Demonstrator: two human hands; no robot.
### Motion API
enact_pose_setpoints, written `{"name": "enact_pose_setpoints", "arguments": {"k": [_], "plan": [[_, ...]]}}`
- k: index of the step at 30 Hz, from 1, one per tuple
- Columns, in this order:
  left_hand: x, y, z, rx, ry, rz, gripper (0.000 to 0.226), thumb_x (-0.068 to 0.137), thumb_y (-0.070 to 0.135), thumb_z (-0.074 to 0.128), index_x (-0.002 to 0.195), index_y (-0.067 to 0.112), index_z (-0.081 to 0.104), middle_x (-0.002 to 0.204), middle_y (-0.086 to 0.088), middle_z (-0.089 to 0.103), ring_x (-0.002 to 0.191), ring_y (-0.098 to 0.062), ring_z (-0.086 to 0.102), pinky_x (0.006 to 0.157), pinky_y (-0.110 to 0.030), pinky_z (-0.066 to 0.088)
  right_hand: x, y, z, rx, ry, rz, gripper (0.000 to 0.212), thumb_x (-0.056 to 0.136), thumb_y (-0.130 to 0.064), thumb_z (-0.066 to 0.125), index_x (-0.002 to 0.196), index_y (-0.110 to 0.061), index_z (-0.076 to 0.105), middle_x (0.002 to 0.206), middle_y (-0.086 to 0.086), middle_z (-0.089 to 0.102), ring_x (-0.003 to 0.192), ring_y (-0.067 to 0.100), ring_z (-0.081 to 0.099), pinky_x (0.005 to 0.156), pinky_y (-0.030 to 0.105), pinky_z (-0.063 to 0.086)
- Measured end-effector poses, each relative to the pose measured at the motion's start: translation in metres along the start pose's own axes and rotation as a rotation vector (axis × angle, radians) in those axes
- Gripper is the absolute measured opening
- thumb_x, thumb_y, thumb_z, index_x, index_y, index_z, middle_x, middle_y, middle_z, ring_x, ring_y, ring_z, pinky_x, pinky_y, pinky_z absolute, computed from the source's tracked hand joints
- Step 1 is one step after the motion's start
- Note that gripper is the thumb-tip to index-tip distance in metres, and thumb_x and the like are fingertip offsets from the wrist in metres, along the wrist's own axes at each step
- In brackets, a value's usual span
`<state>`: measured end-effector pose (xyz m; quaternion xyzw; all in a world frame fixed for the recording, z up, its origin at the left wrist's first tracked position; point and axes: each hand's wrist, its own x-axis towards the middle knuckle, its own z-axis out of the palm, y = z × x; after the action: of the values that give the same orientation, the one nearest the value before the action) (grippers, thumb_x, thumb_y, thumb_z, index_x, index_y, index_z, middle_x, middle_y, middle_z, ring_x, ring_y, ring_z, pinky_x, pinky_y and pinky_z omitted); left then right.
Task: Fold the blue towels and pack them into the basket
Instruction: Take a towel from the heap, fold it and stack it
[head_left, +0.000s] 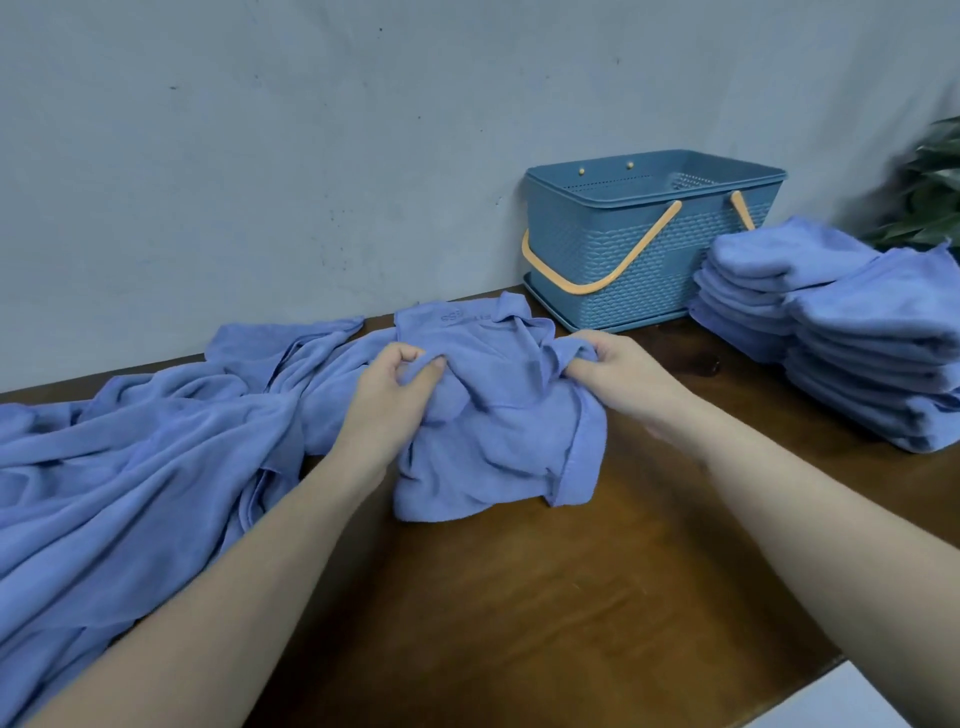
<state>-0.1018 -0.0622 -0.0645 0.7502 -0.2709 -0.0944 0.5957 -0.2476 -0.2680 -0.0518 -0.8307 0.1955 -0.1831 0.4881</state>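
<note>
folding is the step in hand: both hands grip one crumpled blue towel (493, 431) that lies on the brown table (545, 597) in front of the person, its near edge bunched and its right side rolled over on itself. the left hand (395, 384) sits on the towel's upper left part with its fingers (434, 366) curled and pinching a ridge of cloth, the thumb tucked against them; the right hand (608, 371) reaches in from the right and its fingers (576, 358) clench the towel's upper right corner. both forearms run out from the bottom of the view and converge on the towel, wrists low near the table. to the left a loose heap of unfolded towels (130, 457) sprawls across the table and touches the held one. to the right two stacks of folded towels (841, 332) stand side by side, just beside the blue basket (649, 260) with orange handles, which sits against the wall; no towel shows inside it, though its floor is only partly in view. by my judgement the task is mid-way: much is folded, nothing packed. the next move likely calls for pulling the two gripped corners apart to spread the towel flat and free of the heap, since a fold made on such wrinkles would come out lopsided.
</note>
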Motion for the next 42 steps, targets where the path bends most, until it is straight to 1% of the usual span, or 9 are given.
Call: {"name": "enact_pose_setpoints", "arguments": {"k": [4, 8, 15, 22, 26, 29, 33, 37, 42], "plan": [[0.009, -0.023, 0.008, 0.260, -0.114, 0.131, 0.026, 0.101, 0.030, 0.057, 0.087, 0.009, 0.050, 0.077, -0.009, 0.057, 0.065, -0.008, 0.049, 0.067, -0.029, 0.044, 0.015, 0.018, 0.018, -0.152, -0.076, -0.092, 0.013, 0.094, -0.016, 0.065, 0.101, -0.025, 0.070, 0.102, -0.011, 0.071, 0.098, 0.004, 0.065, 0.091, 0.034, 0.051], [-0.011, -0.048, 0.000, 0.466, -0.219, 0.173, 0.035, 0.104, 0.038, 0.049, 0.083, 0.012, 0.039, 0.068, -0.014, 0.047, 0.055, -0.013, 0.043, 0.055, -0.032, 0.037, -0.008, 0.037, 0.021, -0.173, -0.150, -0.050, 0.020, 0.093, -0.030, 0.069, 0.113, -0.034, 0.066, 0.109, -0.021, 0.068, 0.104, -0.003, 0.063, 0.092, 0.024, 0.049], [-0.047, -0.040, -0.015, 0.435, -0.122, 0.118, 0.032, 0.099, 0.043, 0.053, 0.085, 0.014, 0.052, 0.074, -0.013, 0.060, 0.066, -0.022, 0.057, 0.063, -0.040, 0.046, -0.066, 0.044, 0.002, -0.076, -0.114, -0.003, 0.020, 0.097, -0.005, 0.058, 0.104, -0.022, 0.064, 0.088, -0.013, 0.072, 0.072, 0.000, 0.063, 0.066, 0.021, 0.045], [-0.068, -0.023, -0.017, 0.322, -0.286, 0.050, 0.029, 0.097, 0.032, 0.062, 0.078, 0.012, 0.057, 0.077, -0.011, 0.062, 0.063, -0.012, 0.055, 0.060, -0.024, 0.040, -0.102, 0.026, -0.012, 0.078, -0.263, 0.158, 0.016, 0.102, -0.017, 0.057, 0.095, -0.018, 0.071, 0.094, 0.002, 0.073, 0.084, 0.009, 0.063, 0.080, 0.028, 0.049], [-0.056, -0.009, -0.017, 0.099, -0.188, -0.017, 0.031, 0.098, 0.028, 0.064, 0.081, 0.004, 0.054, 0.072, -0.008, 0.056, 0.066, -0.012, 0.050, 0.063, -0.029, 0.039, -0.094, 0.009, -0.014, 0.238, -0.111, 0.180, 0.017, 0.102, -0.014, 0.056, 0.097, -0.014, 0.072, 0.092, 0.003, 0.073, 0.083, 0.017, 0.065, 0.075, 0.031, 0.052], [-0.029, 0.006, -0.021, 0.019, -0.151, -0.105, 0.028, 0.098, 0.033, 0.062, 0.081, 0.012, 0.055, 0.069, 0.002, 0.052, 0.060, -0.008, 0.046, 0.052, -0.016, 0.038, -0.066, -0.008, -0.018, 0.450, -0.086, 0.257, 0.024, 0.104, -0.015, 0.050, 0.114, -0.014, 0.071, 0.108, 0.006, 0.076, 0.098, 0.021, 0.073, 0.079, 0.039, 0.060], [0.018, 0.011, -0.013, -0.048, -0.110, -0.136, 0.027, 0.097, 0.032, 0.064, 0.079, 0.016, 0.052, 0.072, 0.000, 0.051, 0.064, -0.012, 0.046, 0.055, -0.021, 0.038, -0.008, -0.019, -0.015, 0.529, 0.004, 0.294, 0.017, 0.102, -0.020, 0.055, 0.112, -0.018, 0.069, 0.100, 0.004, 0.073, 0.086, 0.017, 0.069, 0.060, 0.029, 0.057], [0.045, -0.021, 0.005, 0.228, 0.001, 0.026, 0.018, 0.093, 0.021, 0.068, 0.085, 0.016, 0.053, 0.072, 0.006, 0.051, 0.063, -0.009, 0.048, 0.059, -0.022, 0.037, 0.032, 0.000, 0.002, 0.180, 0.073, 0.255, 0.015, 0.100, -0.019, 0.049, 0.092, -0.014, 0.061, 0.077, 0.006, 0.059, 0.061, 0.016, 0.058, 0.051, 0.028, 0.050], [0.038, -0.069, 0.004, 0.496, -0.081, 0.183, 0.013, 0.089, 0.027, 0.070, 0.091, 0.022, 0.058, 0.096, 0.013, 0.059, 0.092, -0.009, 0.057, 0.080, -0.027, 0.045, 0.036, 0.035, 0.011, -0.244, -0.006, 0.104, 0.023, 0.095, -0.017, 0.052, 0.110, -0.025, 0.067, 0.107, -0.007, 0.073, 0.100, 0.015, 0.067, 0.091, 0.035, 0.052]]}}
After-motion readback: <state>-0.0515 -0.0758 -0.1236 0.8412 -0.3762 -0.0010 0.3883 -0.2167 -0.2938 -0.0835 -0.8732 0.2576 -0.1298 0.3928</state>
